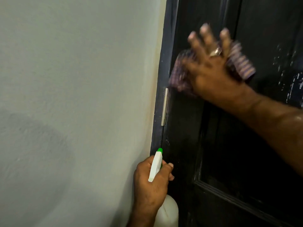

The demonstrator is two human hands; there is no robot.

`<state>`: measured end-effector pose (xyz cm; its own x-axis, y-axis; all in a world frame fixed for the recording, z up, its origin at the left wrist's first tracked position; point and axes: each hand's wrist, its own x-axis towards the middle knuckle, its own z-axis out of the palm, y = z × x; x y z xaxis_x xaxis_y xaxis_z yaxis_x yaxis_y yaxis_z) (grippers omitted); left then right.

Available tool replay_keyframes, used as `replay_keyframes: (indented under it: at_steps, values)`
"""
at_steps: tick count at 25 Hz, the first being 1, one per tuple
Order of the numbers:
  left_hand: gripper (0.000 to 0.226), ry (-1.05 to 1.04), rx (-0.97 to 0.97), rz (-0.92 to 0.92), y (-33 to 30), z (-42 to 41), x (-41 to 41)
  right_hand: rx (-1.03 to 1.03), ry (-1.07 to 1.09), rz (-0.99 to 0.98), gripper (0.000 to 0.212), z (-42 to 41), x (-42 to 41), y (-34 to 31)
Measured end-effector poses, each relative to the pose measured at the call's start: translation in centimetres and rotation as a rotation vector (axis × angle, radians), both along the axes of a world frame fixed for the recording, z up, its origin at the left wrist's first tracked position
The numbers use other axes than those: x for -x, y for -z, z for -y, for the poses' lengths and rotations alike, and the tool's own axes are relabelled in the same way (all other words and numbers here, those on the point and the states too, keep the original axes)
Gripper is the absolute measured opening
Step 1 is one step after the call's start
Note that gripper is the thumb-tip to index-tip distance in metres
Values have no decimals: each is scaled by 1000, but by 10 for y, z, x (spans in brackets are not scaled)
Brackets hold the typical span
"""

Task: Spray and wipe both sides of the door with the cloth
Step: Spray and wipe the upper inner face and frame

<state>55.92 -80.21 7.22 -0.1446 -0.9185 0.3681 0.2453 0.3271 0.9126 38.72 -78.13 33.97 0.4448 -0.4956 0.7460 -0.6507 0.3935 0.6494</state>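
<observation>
While pressed flat: cloth (182,76), blurred, against the black door (229,145) near its hinge (164,106) edge.
Right hand (211,69): fingers spread straight over the cloth.
Left hand (152,181): curled round the sprayer (155,164), low beside the frame.
Wall (73,95): left of the door.

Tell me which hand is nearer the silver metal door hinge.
Right. The right hand presses the striped purple cloth just above and beside the silver metal hinge; the left hand, gripping the white spray bottle, sits well below.
</observation>
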Motion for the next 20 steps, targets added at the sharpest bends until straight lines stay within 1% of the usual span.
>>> replay_keyframes:
  at_steps: [1,2,3,4,5,6,7,8,9,10,11,12,13,14,15,18,19,20]
  values:
    - [11,15,-28,-17,1,-1,-1,86,56,103,64,0,-8,-11]
    - [11,31,-48,-32,1,-2,-3,69,69,156,69,3,-13,0]
    - [11,44,-53,-42,-1,-3,-5,-21,73,121,71,7,-15,31]
    - [13,42,-41,-45,-3,-3,-8,-179,45,56,70,7,-16,78]
    - [14,31,-21,-41,-6,-4,-10,-328,-33,-39,67,0,-13,130]
    - [14,18,-2,-35,-8,-5,-12,-515,-117,-79,63,-10,-6,175]
    - [13,12,9,-35,-10,-7,-14,-648,-144,-70,59,-18,2,194]
    - [12,11,18,-33,-12,-9,-14,-704,-249,4,60,-21,5,190]
    - [12,15,17,-30,-13,-10,-14,-717,-281,34,69,-17,7,165]
    - [12,24,-3,-25,-13,-10,-13,-651,-276,26,78,-8,4,129]
    - [12,35,-36,-23,-14,-9,-12,-467,-233,93,77,-1,-5,85]
    - [12,53,-68,-22,-15,-9,-11,-256,-135,174,68,1,-11,41]
    - [11,78,-93,-26,-16,-9,-10,-85,-30,152,66,5,-15,11]
    - [11,98,-106,-34,-19,-10,-10,-4,74,122,67,8,-22,0]
    - [10,108,-106,-38,-21,-10,-11,-49,100,97,69,12,-28,8]
    - [10,80,-59,-50,-22,-7,-13,-387,-77,-123,62,10,-26,82]
    - [10,80,-51,-58,-22,-6,-13,-491,-110,-193,60,6,-18,85]
    - [11,86,-53,-65,-23,-6,-13,-519,-116,-272,58,8,-11,73]
